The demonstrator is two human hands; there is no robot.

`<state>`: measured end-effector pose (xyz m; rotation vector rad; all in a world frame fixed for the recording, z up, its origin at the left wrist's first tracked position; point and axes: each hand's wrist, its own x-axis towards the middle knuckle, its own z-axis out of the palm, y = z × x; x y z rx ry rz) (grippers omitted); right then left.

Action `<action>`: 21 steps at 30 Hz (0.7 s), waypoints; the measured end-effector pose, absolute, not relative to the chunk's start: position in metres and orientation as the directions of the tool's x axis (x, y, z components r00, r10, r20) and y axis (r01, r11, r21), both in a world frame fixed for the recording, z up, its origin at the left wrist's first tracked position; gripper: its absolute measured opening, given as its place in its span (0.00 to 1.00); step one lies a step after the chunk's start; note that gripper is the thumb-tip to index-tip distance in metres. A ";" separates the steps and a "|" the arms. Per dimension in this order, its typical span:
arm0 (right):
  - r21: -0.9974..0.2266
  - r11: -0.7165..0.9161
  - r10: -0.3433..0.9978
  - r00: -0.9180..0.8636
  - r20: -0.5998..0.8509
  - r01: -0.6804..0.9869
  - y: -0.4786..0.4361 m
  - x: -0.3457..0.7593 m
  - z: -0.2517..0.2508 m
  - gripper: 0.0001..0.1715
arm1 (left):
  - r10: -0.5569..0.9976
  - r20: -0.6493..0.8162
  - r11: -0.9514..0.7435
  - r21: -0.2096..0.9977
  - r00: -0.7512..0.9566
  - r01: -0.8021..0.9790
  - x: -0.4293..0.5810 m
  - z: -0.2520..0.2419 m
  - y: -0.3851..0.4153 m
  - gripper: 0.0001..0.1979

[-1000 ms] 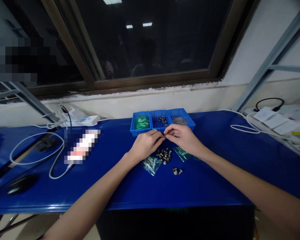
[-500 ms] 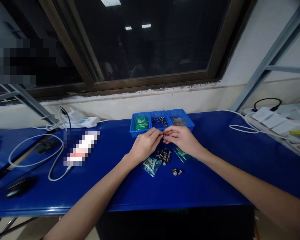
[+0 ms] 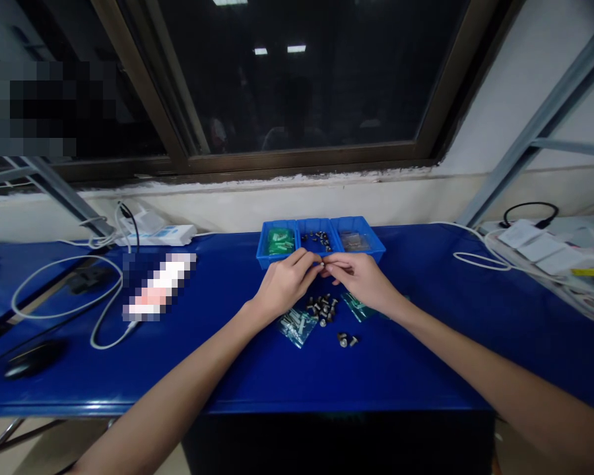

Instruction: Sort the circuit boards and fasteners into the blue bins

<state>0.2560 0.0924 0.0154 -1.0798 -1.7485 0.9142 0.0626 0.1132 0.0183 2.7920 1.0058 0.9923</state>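
Head view: left hand and right hand closed together, fingertips pinching a small metal bolt just before the blue parts tray; loose bolts lie beneath on the desk.

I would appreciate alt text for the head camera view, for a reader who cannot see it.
The left hand and right hand pinch a small metal part over a blue workbench, before a three-compartment blue tray. Loose metal bolts and plastic bags lie beneath.
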 end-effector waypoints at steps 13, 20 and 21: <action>-0.782 0.442 0.896 -0.264 0.358 0.439 0.088 0.254 0.018 0.11 | 0.567 0.557 -0.803 0.207 0.607 0.559 0.062 0.019 0.111 0.10; -0.792 0.470 0.883 -0.214 0.419 0.389 0.088 0.253 0.018 0.07 | 0.554 0.531 -0.811 0.169 0.641 0.561 0.060 0.019 0.113 0.11; -0.799 0.471 0.882 -0.204 0.424 0.375 0.088 0.253 0.017 0.07 | 0.554 0.524 -0.810 0.158 0.647 0.565 0.060 0.019 0.112 0.12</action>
